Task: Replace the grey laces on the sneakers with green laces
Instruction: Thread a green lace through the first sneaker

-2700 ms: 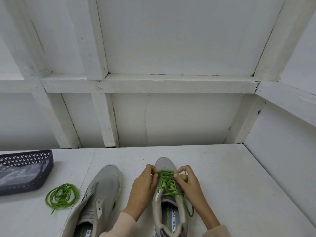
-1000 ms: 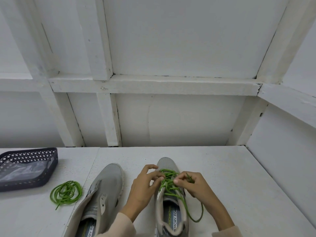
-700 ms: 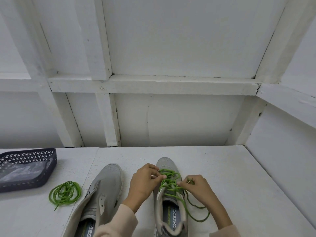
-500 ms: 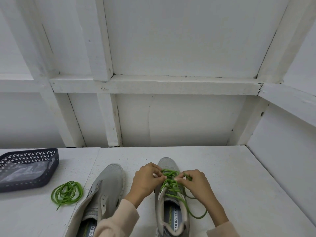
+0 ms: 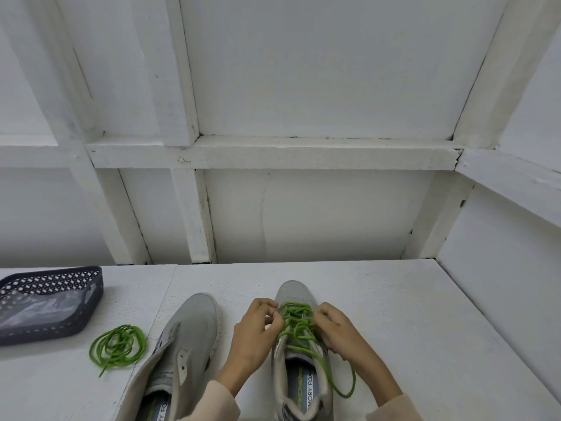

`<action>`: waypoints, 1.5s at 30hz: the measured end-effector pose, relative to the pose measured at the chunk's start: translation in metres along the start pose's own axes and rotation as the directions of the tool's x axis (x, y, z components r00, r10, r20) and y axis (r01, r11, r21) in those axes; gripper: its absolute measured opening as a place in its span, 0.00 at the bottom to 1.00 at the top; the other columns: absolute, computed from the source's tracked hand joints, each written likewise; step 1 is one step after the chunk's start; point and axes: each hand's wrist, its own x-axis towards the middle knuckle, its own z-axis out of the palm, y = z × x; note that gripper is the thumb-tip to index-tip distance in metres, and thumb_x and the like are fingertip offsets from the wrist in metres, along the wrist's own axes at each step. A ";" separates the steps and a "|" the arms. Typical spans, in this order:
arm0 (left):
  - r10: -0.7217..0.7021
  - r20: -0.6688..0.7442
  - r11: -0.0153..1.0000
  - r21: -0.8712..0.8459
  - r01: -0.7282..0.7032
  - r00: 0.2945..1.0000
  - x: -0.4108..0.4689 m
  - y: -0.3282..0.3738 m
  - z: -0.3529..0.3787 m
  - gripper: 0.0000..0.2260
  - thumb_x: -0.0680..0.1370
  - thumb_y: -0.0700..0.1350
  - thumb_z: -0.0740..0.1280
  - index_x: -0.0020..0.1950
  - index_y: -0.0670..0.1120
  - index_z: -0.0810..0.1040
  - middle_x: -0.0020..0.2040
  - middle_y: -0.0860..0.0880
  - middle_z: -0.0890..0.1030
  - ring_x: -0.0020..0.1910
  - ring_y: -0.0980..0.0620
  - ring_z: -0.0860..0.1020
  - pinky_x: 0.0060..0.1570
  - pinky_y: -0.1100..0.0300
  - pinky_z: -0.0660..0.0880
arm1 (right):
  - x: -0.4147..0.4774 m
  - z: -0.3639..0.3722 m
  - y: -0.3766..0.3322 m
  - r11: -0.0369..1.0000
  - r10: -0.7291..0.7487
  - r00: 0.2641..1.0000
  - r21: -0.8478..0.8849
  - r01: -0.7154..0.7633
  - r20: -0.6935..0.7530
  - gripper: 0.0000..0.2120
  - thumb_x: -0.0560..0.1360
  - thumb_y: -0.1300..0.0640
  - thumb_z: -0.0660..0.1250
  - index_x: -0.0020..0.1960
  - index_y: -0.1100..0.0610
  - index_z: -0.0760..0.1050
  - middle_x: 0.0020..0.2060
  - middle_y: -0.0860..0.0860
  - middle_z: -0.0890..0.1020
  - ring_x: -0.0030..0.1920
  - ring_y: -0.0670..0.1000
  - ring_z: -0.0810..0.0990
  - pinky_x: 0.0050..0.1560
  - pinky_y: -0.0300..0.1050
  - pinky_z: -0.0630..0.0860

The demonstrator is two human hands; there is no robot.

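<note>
Where mesh sneaker (image 5: 294, 292) tapers, lace (image 5: 299, 325) crisscrosses.

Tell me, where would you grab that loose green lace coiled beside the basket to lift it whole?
Pinch the coiled green lace from straight above, across its tangled middle where several strands cross, so all loops rise together. It lies flat and loose on the table, with bare surface around it. Pulling its stray tail at the near edge would probably just unwind it.
</note>
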 end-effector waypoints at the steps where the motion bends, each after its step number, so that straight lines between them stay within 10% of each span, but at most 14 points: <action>1: -0.008 -0.006 1.000 -0.013 0.008 1.000 -0.001 -0.001 0.001 0.09 0.79 0.47 0.64 0.39 0.51 0.76 0.54 0.61 0.76 0.46 0.66 0.79 0.45 0.68 0.69 | -0.003 0.000 0.001 0.997 0.023 1.000 0.074 -0.022 -0.004 0.10 0.81 0.60 0.58 0.40 0.58 0.63 0.22 0.44 0.64 0.22 0.43 0.60 0.25 0.38 0.57; 10: -0.005 0.071 1.000 0.009 0.004 0.997 0.014 0.010 -0.007 0.11 0.73 0.62 0.67 0.38 0.56 0.75 0.47 0.57 0.79 0.43 0.56 0.81 0.47 0.51 0.79 | 0.003 0.002 0.002 0.995 -0.086 0.996 0.054 0.088 -0.041 0.09 0.77 0.54 0.69 0.39 0.55 0.75 0.23 0.44 0.74 0.23 0.40 0.69 0.26 0.32 0.64; 23: -0.031 0.004 0.994 -0.101 0.031 1.000 -0.002 -0.002 -0.001 0.07 0.81 0.48 0.61 0.43 0.52 0.72 0.50 0.55 0.77 0.40 0.55 0.82 0.52 0.48 0.76 | -0.002 0.004 0.016 0.983 0.006 0.999 0.184 0.001 -0.035 0.09 0.83 0.59 0.56 0.44 0.59 0.65 0.22 0.49 0.64 0.22 0.45 0.61 0.25 0.39 0.57; 29: -0.031 -0.011 0.979 -0.202 0.028 0.999 0.001 -0.006 -0.002 0.04 0.77 0.51 0.63 0.43 0.54 0.73 0.46 0.55 0.81 0.36 0.53 0.83 0.48 0.43 0.79 | -0.001 -0.001 0.017 0.994 -0.088 0.977 0.052 0.100 -0.192 0.06 0.76 0.55 0.69 0.43 0.55 0.76 0.30 0.46 0.76 0.28 0.41 0.73 0.30 0.34 0.69; 45: 0.071 -0.027 0.997 -0.023 -0.071 0.997 0.001 -0.001 0.002 0.08 0.80 0.48 0.65 0.42 0.51 0.73 0.46 0.56 0.78 0.31 0.61 0.79 0.38 0.63 0.72 | 0.003 -0.005 0.018 0.962 -0.130 0.986 -0.255 0.101 -0.101 0.07 0.77 0.56 0.66 0.41 0.50 0.77 0.40 0.45 0.82 0.41 0.44 0.79 0.47 0.45 0.76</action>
